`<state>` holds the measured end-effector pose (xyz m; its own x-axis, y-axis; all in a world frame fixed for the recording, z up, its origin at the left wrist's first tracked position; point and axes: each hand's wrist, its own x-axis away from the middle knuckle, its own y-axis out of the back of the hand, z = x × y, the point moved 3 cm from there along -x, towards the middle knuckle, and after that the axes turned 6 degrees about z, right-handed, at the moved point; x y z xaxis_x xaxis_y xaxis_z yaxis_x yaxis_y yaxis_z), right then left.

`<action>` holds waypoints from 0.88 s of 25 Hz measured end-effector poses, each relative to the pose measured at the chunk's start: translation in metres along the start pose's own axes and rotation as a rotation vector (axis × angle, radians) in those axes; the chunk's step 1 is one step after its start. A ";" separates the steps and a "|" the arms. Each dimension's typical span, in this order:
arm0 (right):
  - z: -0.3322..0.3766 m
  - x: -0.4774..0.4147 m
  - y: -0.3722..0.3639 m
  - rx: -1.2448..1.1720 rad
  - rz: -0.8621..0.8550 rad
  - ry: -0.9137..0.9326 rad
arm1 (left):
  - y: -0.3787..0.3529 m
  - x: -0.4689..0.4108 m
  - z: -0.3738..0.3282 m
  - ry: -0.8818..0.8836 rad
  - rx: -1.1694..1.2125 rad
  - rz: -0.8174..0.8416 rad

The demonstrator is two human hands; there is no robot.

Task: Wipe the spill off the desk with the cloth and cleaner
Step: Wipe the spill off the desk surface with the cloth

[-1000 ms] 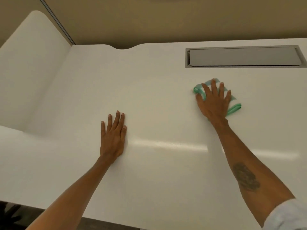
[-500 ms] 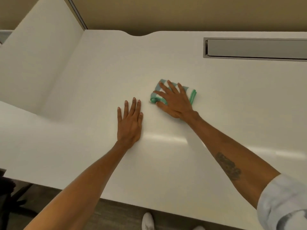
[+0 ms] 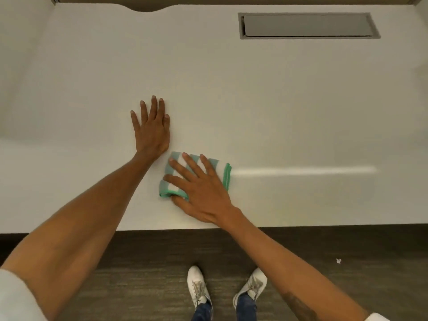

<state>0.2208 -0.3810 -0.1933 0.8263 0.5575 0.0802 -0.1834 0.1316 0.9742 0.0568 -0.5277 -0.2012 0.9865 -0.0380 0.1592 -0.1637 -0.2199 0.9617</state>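
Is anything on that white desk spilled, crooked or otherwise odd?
Nothing much stands out. No spill shows on the white desk; the streak to the right is a light reflection. The right hand presses the folded green-and-white cloth flat, the left hand rests beside it. No cleaner is visible.
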 end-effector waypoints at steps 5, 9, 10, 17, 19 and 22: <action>0.031 0.064 -0.018 0.026 -0.007 -0.031 | -0.001 0.003 -0.002 -0.014 -0.020 -0.010; -0.026 0.122 -0.011 0.015 -0.046 -0.294 | -0.001 0.004 0.000 -0.025 -0.007 -0.016; -0.048 0.138 -0.007 0.019 -0.053 -0.375 | -0.002 0.004 0.000 -0.028 -0.009 -0.020; -0.166 0.206 0.015 0.027 -0.039 -0.803 | -0.002 0.003 -0.003 -0.014 -0.017 -0.023; -0.190 0.215 0.019 0.005 -0.071 -0.915 | -0.001 0.003 -0.003 -0.007 -0.004 -0.016; -0.224 0.223 0.025 -0.047 -0.146 -1.061 | -0.001 0.004 -0.005 0.005 -0.009 -0.017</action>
<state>0.2815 -0.0700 -0.1985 0.8783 -0.4607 0.1281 -0.0471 0.1832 0.9819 0.0606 -0.5227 -0.2001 0.9891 -0.0299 0.1441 -0.1472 -0.2118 0.9662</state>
